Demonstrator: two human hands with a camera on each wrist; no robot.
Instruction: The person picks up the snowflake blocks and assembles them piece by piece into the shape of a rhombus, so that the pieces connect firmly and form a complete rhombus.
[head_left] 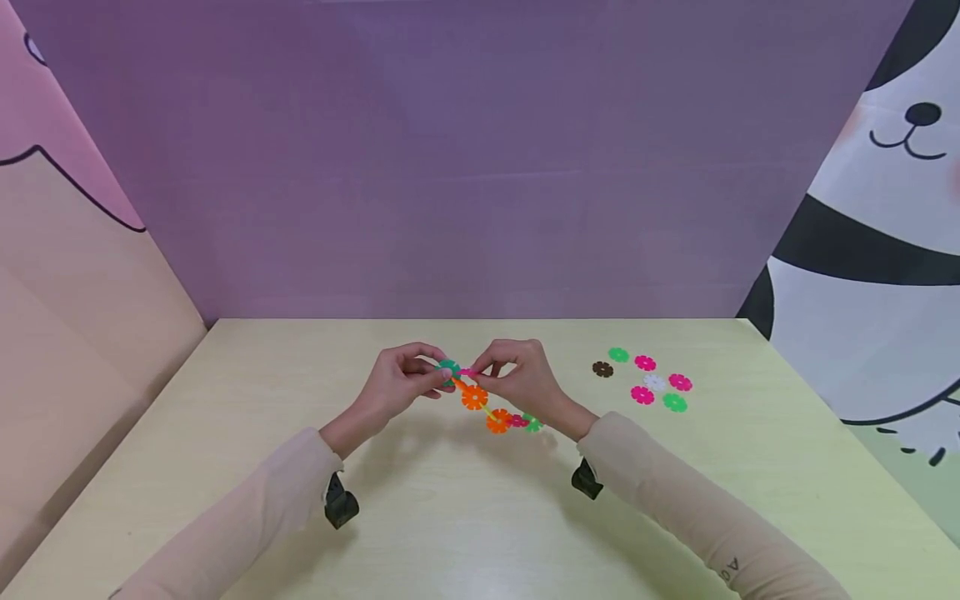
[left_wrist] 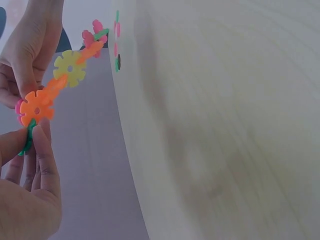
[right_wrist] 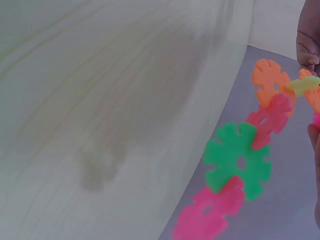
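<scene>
Above the table, both hands hold a chain of interlocking notched plastic discs. My left hand (head_left: 397,382) pinches a dark green disc (head_left: 450,367) at one end between thumb and fingers. With thumb and forefinger, my right hand (head_left: 522,379) pinches a pink disc (head_left: 466,372) beside it. In the left wrist view this pink disc sits mostly behind an orange disc (left_wrist: 37,107), and a yellow disc (left_wrist: 70,68) follows further along. The chain hangs below the right hand, with a lighter green disc (right_wrist: 240,160) between pink ones towards its free end.
Loose discs lie on the table (head_left: 465,533) to the right: a brown disc (head_left: 602,369), a white disc (head_left: 655,382), green discs (head_left: 675,402) and several pink discs (head_left: 642,395). A purple panel (head_left: 480,167) stands along the far table edge.
</scene>
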